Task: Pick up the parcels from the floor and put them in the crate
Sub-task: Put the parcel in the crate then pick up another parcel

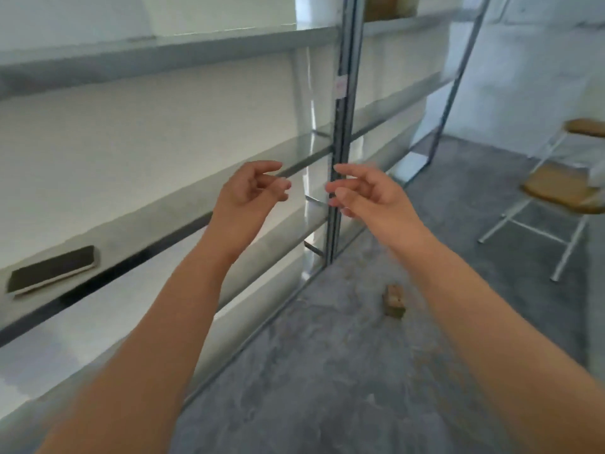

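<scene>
Closest in, the left forearm [157, 322] and right forearm [491, 322] reach forward from the bottom corners, both bare. Grey mottled floor [327, 388] shows between them. One small brown parcel [394, 301] lies on that floor, between the two arms and nearer the right one, close to the foot of the shelving; nothing touches it.

Further out, the left hand [252, 191] is raised in mid-air, fingers loosely curled, thumb near the fingertips, holding nothing. The right hand [370, 194] is level with it, just beside it with a gap between, fingers relaxed and partly extended toward the left hand, also holding nothing. Both hands are well above the parcel.

Behind the hands, a metal shelving unit [163, 204] runs along the left against a pale wall, with a grey upright post [340, 126] right behind the fingertips. A dark flat object [54, 268] lies on a lower shelf at far left; blurred, can't tell what it is.

Far right, a folding chair [556, 191] with a brown seat stands on the floor, a second brown seat [586, 127] behind it. Something brown [389, 4] sits on the top shelf, blurred.
</scene>
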Tool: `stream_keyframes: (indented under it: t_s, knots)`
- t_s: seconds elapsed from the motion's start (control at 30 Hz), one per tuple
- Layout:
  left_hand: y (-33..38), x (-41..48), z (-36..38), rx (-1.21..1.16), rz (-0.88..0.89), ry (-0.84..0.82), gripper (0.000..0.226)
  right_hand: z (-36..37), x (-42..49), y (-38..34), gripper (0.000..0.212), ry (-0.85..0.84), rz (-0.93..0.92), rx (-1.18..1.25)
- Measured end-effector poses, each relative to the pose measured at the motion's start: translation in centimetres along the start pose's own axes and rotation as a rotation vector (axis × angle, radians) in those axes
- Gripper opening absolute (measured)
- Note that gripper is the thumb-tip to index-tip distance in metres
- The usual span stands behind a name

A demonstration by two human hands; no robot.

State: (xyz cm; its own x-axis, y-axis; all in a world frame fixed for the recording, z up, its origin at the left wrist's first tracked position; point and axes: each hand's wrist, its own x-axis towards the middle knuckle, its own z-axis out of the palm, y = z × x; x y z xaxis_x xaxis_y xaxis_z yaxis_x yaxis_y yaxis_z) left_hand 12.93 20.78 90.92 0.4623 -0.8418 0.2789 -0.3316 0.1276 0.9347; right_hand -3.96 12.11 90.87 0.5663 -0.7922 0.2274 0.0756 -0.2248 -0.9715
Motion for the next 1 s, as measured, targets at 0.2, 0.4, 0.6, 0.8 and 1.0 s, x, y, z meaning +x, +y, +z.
stream_keyframes:
  t_s: [0.2, 0.4, 0.6, 0.8, 1.0]
  knots:
    - [-0.7, 7.2, 15.3, -0.065, 0.007, -0.234, 0.019, -15.0, 2.6, 3.0, 0.025, 0.224, 0.041, -0.061]
    - [-3.1, 13.9, 25.6, -0.085, -0.006, -0.406, 0.020, -24.4, 5.9, 7.2, 0.031, 0.348, 0.108, -0.109]
    - [-8.7, 23.8, 34.6, -0.091, -0.025, -0.510, 0.020, -32.3, 13.8, 14.1, 0.031, 0.463, 0.185, -0.151]
    - [-13.1, 36.9, 43.6, -0.048, -0.007, -0.634, 0.024, -39.5, 25.3, 19.9, 0.030, 0.550, 0.229, -0.170]
    - [-21.2, 43.2, 51.3, -0.002, -0.054, -0.697, 0.029, -45.7, 30.6, 29.3, 0.030, 0.575, 0.324, -0.161]
